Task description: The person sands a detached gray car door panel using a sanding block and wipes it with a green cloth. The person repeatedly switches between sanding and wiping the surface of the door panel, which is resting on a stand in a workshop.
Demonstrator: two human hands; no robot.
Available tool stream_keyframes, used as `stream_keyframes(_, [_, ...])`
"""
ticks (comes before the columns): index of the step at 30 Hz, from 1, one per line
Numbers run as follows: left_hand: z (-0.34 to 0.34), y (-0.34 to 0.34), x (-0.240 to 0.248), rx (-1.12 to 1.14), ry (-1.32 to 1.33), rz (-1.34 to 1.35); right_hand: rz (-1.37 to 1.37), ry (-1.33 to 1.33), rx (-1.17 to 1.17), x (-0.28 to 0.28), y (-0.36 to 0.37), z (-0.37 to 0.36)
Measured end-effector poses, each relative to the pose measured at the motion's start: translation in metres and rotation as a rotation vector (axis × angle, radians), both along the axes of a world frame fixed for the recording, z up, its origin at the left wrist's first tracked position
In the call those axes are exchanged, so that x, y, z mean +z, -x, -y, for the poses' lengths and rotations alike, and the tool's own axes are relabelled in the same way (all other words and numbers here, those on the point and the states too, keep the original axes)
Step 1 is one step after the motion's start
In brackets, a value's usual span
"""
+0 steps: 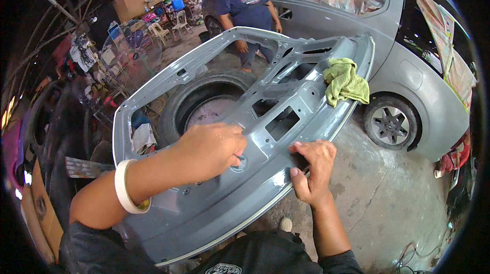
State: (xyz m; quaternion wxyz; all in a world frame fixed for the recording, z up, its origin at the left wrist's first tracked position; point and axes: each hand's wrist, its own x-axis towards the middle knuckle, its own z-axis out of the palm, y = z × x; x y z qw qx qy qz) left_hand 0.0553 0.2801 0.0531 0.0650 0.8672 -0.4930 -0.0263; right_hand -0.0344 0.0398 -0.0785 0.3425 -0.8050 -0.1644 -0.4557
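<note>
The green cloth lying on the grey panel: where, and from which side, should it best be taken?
Probably by the bunched folds at the middle of the green cloth, pinched from above with the right hand, which is nearer. It lies crumpled on the grey panel, and the raised folds seem to offer something to pinch.

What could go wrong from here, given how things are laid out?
The green cloth lies at the edge of the grey panel and might slide onto the floor. The tape roll around the left forearm might knock or rub the panel. The right hand is at the panel's edge and could slip off.
</note>
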Motion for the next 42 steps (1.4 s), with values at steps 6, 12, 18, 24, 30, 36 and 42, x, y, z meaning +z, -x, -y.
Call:
stream_keyframes(6, [-0.011,-0.010,0.006,0.089,-0.022,-0.193,-0.003,0.009,-0.018,-0.002,0.000,0.001])
stream_keyframes(12, [-0.015,-0.049,-0.038,0.195,0.275,-0.583,-0.003,-0.005,-0.005,-0.003,-0.001,-0.006])
stream_keyframes(18, [-0.017,-0.060,-0.035,0.142,0.141,-0.729,0.040,0.011,-0.016,-0.009,-0.003,-0.001])
stream_keyframes(24, [-0.048,-0.042,-0.024,0.181,0.056,-0.749,0.014,0.007,-0.028,-0.010,0.000,-0.002])
stream_keyframes(30, [0.006,-0.082,-0.030,0.044,0.184,-0.675,0.010,-0.011,-0.042,-0.008,0.000,-0.005])
stream_keyframes(36, [0.068,-0.121,-0.034,-0.078,0.271,-0.665,-0.029,-0.016,-0.045,-0.005,0.002,-0.004])
stream_keyframes(42, [0.133,-0.163,-0.043,-0.086,0.305,-0.716,-0.023,-0.007,-0.032,0.001,0.005,-0.007])
